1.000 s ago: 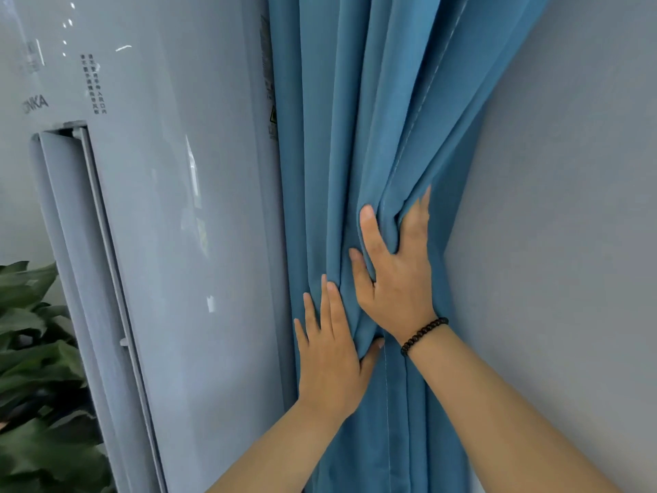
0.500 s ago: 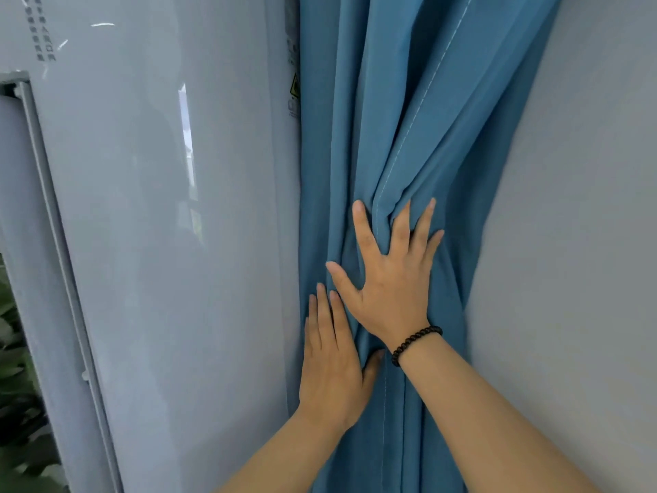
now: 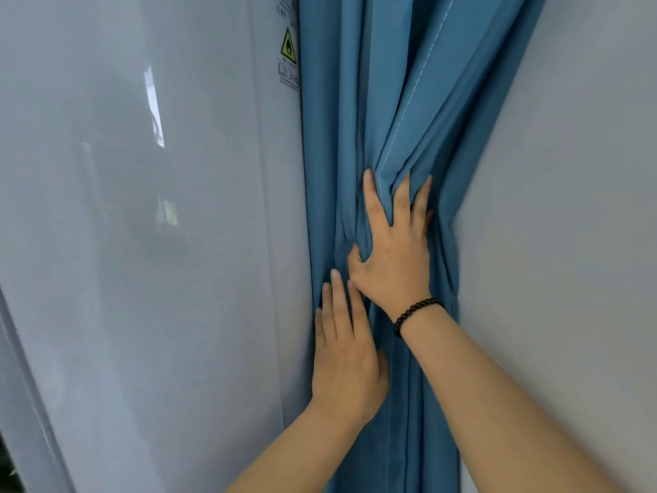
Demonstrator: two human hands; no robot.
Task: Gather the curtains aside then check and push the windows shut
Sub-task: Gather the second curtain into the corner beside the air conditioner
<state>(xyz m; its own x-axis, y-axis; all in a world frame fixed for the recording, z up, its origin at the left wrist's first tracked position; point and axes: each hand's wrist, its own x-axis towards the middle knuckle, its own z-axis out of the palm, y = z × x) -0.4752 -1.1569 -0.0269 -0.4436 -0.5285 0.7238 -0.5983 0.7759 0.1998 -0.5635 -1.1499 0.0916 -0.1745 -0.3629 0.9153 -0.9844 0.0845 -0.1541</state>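
Blue curtain (image 3: 359, 112), centre frame: right hand (image 3: 394, 257) fingers clutching folds; left hand (image 3: 346, 364) flat, fingers extended, lower centre

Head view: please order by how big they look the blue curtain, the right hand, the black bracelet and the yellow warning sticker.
1. Blue curtain
2. Right hand
3 and 4. Black bracelet and yellow warning sticker look alike in size; the sticker is farther away, so unsure.
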